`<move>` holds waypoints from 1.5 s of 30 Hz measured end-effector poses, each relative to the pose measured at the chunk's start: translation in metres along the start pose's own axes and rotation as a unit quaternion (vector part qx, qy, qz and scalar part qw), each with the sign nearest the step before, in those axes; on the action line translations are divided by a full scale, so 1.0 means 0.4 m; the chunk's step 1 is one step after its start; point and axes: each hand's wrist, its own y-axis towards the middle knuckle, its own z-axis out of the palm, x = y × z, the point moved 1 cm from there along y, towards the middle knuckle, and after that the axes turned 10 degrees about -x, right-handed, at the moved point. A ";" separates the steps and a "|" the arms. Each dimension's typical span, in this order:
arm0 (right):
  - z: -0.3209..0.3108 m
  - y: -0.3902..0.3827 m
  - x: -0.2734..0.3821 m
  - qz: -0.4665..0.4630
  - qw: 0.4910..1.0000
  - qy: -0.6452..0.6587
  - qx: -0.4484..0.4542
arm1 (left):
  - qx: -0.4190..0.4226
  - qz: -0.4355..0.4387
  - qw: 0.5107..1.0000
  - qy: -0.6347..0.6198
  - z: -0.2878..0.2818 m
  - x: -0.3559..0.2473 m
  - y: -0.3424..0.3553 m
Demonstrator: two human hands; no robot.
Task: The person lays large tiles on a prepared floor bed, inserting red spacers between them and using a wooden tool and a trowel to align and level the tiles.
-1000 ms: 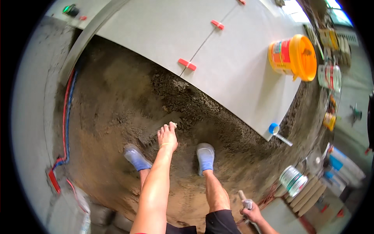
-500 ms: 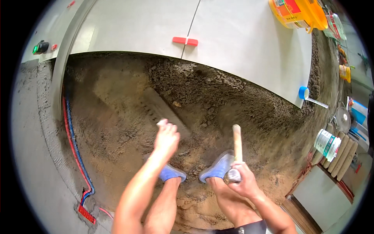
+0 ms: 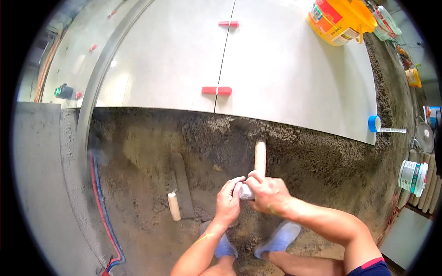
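My right hand (image 3: 271, 195) is wrapped round a mallet (image 3: 260, 158), near its pale, blunt head; the bare wooden handle points away from me toward the tiles. The fingers of my left hand (image 3: 229, 200) close on that head from the left side. To the left, a long flat trowel (image 3: 183, 188) lies on the damp mortar bed (image 3: 138, 184), its wooden grip (image 3: 173, 207) uppermost and no hand on it. Ahead, large pale tiles (image 3: 294, 69) end in an edge above the rough mortar.
Red levelling wedges (image 3: 216, 90) straddle the tile joint. A yellow bucket (image 3: 338, 20) and a blue tape roll (image 3: 374, 123) stand on the tiles. At left are a metal straightedge (image 3: 87, 115), a small laser-like device (image 3: 63, 91) and red and blue pipes (image 3: 99, 193). A white tub (image 3: 413, 178) is at right.
My left hand has let go of the trowel, now lying on the mortar, and has come across to the mallet. My right hand has moved forward and left with the mallet. The view has shifted.
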 end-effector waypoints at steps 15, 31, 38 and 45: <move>0.010 -0.028 -0.019 -0.027 0.997 0.006 -0.075 | 0.034 0.305 0.949 -0.072 0.056 -0.009 -0.023; 0.077 0.076 0.082 -0.023 0.993 0.002 -0.118 | 0.035 0.305 0.942 -0.136 -0.053 -0.003 0.104; 0.074 0.004 0.084 -0.058 0.992 0.049 -0.098 | 0.000 0.342 0.928 -0.147 -0.032 0.003 0.042; 0.061 0.065 0.030 -0.065 0.993 -0.023 -0.097 | -0.004 0.315 0.942 -0.115 -0.002 -0.026 0.104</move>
